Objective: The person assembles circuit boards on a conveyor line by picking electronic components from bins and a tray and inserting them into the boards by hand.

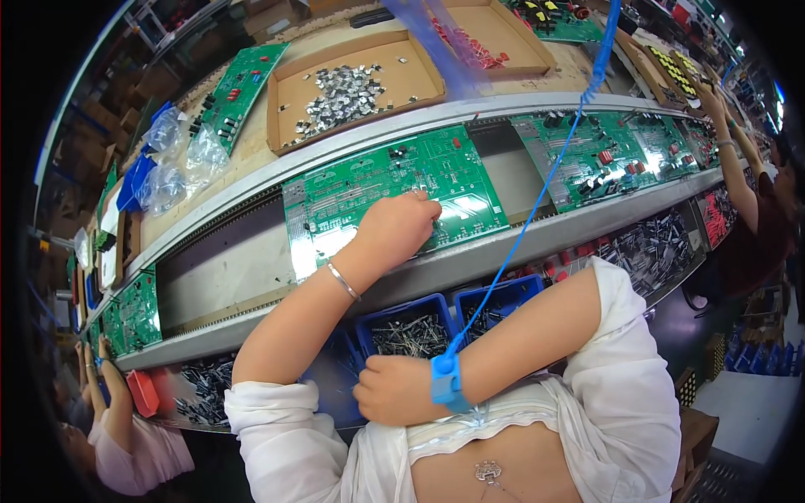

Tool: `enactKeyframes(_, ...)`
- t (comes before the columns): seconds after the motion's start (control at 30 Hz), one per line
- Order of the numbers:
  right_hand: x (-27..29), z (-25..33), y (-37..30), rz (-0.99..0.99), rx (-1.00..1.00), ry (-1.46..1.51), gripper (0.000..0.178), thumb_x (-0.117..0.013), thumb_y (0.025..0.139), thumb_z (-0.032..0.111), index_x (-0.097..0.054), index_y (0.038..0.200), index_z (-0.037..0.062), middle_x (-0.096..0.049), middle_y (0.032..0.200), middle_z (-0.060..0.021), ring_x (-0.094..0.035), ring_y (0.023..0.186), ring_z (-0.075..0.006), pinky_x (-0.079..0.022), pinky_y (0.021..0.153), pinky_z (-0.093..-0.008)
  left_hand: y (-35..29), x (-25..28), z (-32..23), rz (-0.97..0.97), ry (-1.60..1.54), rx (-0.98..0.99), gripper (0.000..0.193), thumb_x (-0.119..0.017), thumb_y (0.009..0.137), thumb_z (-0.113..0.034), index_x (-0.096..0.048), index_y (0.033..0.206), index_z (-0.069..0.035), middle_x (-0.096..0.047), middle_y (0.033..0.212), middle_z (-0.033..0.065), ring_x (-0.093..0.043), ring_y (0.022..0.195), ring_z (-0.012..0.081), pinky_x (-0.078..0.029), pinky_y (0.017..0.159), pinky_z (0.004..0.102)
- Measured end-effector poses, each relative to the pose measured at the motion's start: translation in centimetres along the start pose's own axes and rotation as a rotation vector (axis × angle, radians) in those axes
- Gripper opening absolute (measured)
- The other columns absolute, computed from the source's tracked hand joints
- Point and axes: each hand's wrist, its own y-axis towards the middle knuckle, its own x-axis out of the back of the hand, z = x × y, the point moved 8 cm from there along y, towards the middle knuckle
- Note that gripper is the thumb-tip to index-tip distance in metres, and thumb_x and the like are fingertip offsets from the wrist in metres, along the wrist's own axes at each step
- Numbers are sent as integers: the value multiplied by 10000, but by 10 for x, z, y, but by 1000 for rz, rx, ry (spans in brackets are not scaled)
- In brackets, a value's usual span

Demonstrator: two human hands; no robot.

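A green circuit board (465,172) with a few parts on it lies on the conveyor before me. My left hand (398,230), with a silver bangle on its wrist, reaches over this board. Its fingers are pinched close to the board surface, and what they may hold is hidden. My right hand (394,390) is drawn in close to my body, its fingers curled and closed. Whatever is in it cannot be made out. Around that wrist sits a blue strap (449,381) with a coiled blue cord (537,210). Just beyond this hand stands a blue bin (364,338) of leaded components.
Metal rails (222,331) edge the conveyor. More populated boards (579,180) lie to the right. Behind the conveyor are a cardboard tray (411,84) of small metallic parts and crumpled plastic bags (205,151). A co-worker's arms (738,168) reach in at right; another person (126,427) sits at left.
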Motion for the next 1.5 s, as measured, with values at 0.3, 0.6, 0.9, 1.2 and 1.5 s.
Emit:
enactKeyframes(0.3,-42,15,34,119,147,117,131,-576,658,190,-634,628,76,-600,685,-82,-564,662,-219,-403,581,-332,6,-5,-8,80,72,5,97,-568,761,-113,-623,841,-109,-575,794,93,-597,719,286,-499,603,398)
enactKeyframes(0.6,-195,-19,86,390,-476,299,177,-527,767,183,-657,772,64,-641,797,-137,-618,779,-292,-481,658,-379,8,-4,-11,196,-55,-78,116,-544,782,-75,-651,828,-68,-612,865,95,-597,810,285,-485,712,366)
enactKeyframes(0.9,-91,2,70,319,118,175,115,-563,716,95,-648,749,24,-639,755,-140,-629,682,-308,-509,568,-409,-13,4,-17,290,156,-131,300,-567,769,-41,-588,1060,-112,-579,1077,103,-567,933,299,-484,757,381)
enactKeyframes(1.2,12,4,55,182,278,231,83,-557,703,104,-608,749,57,-542,771,-133,-598,722,-296,-496,561,-415,-95,115,-24,-164,47,-42,364,-569,752,-9,-557,1101,-114,-533,1141,131,-559,957,313,-483,751,372)
enactKeyframes(1.5,114,-215,-19,-278,-412,205,163,-594,760,41,-642,915,56,-576,802,-98,-555,724,-233,-456,657,-323,-177,90,-77,-148,-38,-113,225,-608,644,-16,-600,864,-60,-596,774,90,-585,689,256,-486,620,355)
